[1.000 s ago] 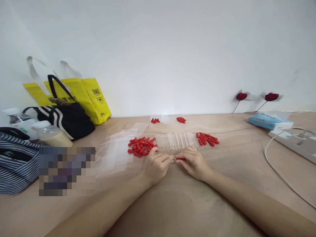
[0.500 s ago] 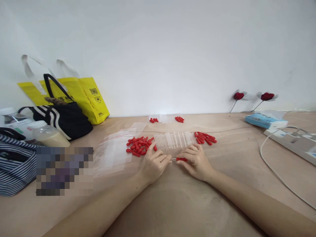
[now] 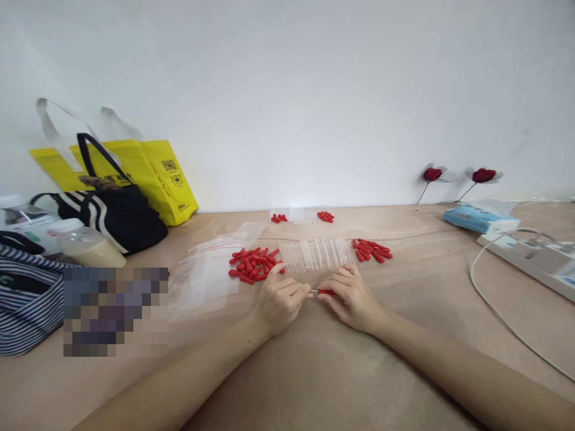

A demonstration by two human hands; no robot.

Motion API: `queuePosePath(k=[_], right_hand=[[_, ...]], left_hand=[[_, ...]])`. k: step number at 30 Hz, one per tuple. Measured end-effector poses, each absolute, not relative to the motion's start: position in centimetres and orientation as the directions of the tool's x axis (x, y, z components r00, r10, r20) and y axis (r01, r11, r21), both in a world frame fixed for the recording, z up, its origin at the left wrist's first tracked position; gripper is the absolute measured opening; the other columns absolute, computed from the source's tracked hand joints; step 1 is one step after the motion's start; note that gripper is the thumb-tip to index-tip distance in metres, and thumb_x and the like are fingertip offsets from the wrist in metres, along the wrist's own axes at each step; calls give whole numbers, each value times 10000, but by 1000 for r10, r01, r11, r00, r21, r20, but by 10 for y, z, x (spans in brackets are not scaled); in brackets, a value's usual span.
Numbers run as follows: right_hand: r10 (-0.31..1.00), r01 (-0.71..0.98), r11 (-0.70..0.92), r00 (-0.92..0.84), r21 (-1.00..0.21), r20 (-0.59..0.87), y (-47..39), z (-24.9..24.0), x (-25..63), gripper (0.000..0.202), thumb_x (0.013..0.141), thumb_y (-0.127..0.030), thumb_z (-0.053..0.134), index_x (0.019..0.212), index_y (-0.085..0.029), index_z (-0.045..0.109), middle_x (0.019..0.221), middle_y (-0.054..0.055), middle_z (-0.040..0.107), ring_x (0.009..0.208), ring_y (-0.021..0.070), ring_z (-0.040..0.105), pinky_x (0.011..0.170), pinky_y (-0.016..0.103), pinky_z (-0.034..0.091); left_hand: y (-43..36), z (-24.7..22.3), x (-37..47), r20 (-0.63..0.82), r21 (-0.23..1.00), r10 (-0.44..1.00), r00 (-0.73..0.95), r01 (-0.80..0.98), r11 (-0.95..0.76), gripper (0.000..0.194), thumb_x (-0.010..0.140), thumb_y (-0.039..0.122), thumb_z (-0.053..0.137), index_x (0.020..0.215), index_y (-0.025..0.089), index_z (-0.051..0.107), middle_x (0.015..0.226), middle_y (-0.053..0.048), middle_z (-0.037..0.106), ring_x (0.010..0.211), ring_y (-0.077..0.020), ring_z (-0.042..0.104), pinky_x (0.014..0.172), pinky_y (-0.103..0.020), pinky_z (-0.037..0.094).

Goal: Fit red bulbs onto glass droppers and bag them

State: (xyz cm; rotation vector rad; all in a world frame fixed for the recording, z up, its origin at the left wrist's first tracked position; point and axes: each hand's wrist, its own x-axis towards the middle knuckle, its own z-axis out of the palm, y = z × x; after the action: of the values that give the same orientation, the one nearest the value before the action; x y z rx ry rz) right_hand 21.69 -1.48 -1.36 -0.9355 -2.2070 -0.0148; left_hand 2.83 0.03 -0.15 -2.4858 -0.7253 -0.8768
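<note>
My left hand (image 3: 284, 301) pinches the left end of a thin clear tube (image 3: 314, 291), most of it hidden by the fingers. My right hand (image 3: 349, 297) is closed on a red rubber bulb (image 3: 327, 292) at the tube's right end. Just beyond my hands lies a row of clear tubes (image 3: 317, 254), side by side. A pile of red bulbs (image 3: 251, 263) is left of the row, touching distance from my left hand. More red pieces (image 3: 372, 250) lie at the row's right end.
Flat clear zip bags (image 3: 209, 272) lie left of the pile. A filled bag (image 3: 302, 215) is by the wall. Yellow (image 3: 173, 179) and black bags (image 3: 130, 221) and a bottle (image 3: 90, 242) stand left. Tissues (image 3: 480, 219), a power strip (image 3: 534, 254) and its cable are right.
My right hand has moved slightly left with the red bulb, closer to my left hand. Less of the tube shows between them. My left hand is nearly still.
</note>
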Motion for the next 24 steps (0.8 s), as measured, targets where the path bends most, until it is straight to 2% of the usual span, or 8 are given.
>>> queuePosePath(k=[7,13,24], right_hand=[[608,635,736,-469,-235,641,-14,-14,214,131,830,-247,464,803,-192,580,734,26,632,700,146,512,744,336,303],[609,627,742,-486,-235,626,-13,-15,213,125,830,-250,471,801,-191,577,743,20,633,705,149,508,745,336,298],[662,625,716,-466,-311,587,-11,-10,223,122,815,-286,510,864,-203,585,787,25,646,749,160,525,738,331,307]], left_hand=[[0,-1,30,669,-183,340,661,589,-787,221,849,176,424,694,188,582,526,53,600,491,-88,523,912,-380,302],[1,-2,30,674,-169,340,656,585,-794,199,844,169,443,703,183,584,537,53,616,505,-91,532,945,-425,257],[5,-3,26,694,-139,342,633,584,-800,169,853,210,462,764,192,605,601,52,651,557,-94,551,959,-431,236]])
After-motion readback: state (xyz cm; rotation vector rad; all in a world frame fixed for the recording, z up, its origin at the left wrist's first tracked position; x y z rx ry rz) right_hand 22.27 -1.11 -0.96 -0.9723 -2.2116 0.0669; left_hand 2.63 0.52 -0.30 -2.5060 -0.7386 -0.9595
